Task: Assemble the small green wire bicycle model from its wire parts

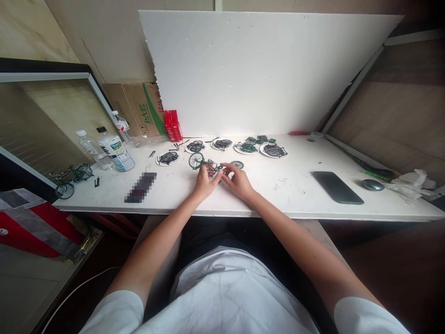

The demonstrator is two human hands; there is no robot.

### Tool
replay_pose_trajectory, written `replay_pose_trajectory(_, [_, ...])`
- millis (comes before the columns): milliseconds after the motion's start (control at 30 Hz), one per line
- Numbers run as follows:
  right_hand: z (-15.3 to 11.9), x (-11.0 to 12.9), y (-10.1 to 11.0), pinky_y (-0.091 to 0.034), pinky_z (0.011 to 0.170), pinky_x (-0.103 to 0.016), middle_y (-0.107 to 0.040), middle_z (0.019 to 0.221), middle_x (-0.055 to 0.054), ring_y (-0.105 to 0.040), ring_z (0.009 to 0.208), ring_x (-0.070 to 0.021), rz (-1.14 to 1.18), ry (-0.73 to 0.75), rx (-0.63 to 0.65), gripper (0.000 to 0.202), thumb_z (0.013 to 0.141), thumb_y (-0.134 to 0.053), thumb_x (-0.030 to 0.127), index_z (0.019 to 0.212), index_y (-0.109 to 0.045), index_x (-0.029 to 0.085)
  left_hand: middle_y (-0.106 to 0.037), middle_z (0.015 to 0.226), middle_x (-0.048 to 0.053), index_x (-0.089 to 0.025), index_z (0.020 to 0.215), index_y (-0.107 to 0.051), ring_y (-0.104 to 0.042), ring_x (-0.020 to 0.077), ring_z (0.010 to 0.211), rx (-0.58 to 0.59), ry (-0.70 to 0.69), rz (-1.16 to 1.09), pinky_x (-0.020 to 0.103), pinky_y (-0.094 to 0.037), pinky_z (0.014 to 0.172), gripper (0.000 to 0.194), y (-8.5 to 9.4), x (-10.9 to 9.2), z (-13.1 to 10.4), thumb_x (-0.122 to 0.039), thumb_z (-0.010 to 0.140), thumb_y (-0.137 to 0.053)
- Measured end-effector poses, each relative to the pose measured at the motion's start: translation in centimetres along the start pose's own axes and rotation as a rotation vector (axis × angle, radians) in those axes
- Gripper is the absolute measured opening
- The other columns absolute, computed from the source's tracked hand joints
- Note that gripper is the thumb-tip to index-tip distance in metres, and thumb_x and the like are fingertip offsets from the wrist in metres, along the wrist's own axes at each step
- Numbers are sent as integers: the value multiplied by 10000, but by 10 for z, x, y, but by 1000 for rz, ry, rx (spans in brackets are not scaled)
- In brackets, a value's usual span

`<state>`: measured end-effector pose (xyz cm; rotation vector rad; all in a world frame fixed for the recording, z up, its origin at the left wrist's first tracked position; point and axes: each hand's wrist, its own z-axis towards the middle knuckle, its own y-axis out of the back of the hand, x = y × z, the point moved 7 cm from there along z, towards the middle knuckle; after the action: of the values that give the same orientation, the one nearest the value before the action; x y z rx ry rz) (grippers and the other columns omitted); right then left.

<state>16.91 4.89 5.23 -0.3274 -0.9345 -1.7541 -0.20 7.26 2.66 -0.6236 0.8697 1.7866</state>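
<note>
A small green model bicycle [196, 160] is held just above the white table, between my two hands. My left hand [206, 181] is closed around the middle of its frame, with one spoked wheel sticking out to the left. From the other side, my right hand [239, 181] pinches the same bicycle's frame with thumb and fingertips. Past the right fingers shows a second spoked wheel [238, 164]; I cannot tell whether it is attached. The exact spot where the fingertips meet is partly hidden.
Several white plates [158, 160] of small dark and green parts line the table's back. A finished-looking model bicycle [65, 190] and plastic bottles [118, 150] stand left. On the right lie a phone [337, 187], a mouse [372, 185] and crumpled plastic [413, 183]. A white board [260, 69] rises behind.
</note>
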Motion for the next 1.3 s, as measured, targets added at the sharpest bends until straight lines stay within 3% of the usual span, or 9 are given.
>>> replay_pose_trajectory(200, [1,9,2,-553,705,-346,-780,1001,-91,-718,871,-241,-31,27,-7,172,1002,-667,299,1126,-750,214,-705,1035,91,-231,1029,-536,-726,264,1001,-59,-15,35,406,-618,871,410,4,0,0,-437,852,-844])
replay_pose_trajectory(567, [0,12,0,-562,662,-339,-781,1006,-92,-711,860,-235,-29,26,30,181,965,-664,267,1118,-746,212,-669,900,32,-234,971,-526,-684,200,812,-70,-23,43,345,-594,767,423,6,-1,2,-367,771,-875])
replay_pose_trajectory(900, [-1,7,-3,-556,712,-338,-769,995,-65,-711,860,-223,-35,38,42,229,942,-660,231,1160,-727,211,-643,923,31,-237,960,-522,-671,215,845,-97,-66,114,375,-607,796,417,7,-8,0,-288,759,-883])
replay_pose_trajectory(1300, [-1,8,-4,-551,718,-336,-752,962,-64,-700,851,-226,-67,38,51,152,954,-647,232,1094,-705,221,-629,993,51,-239,1002,-513,-665,219,886,-64,-98,141,410,-612,834,409,3,-6,-4,-341,821,-865])
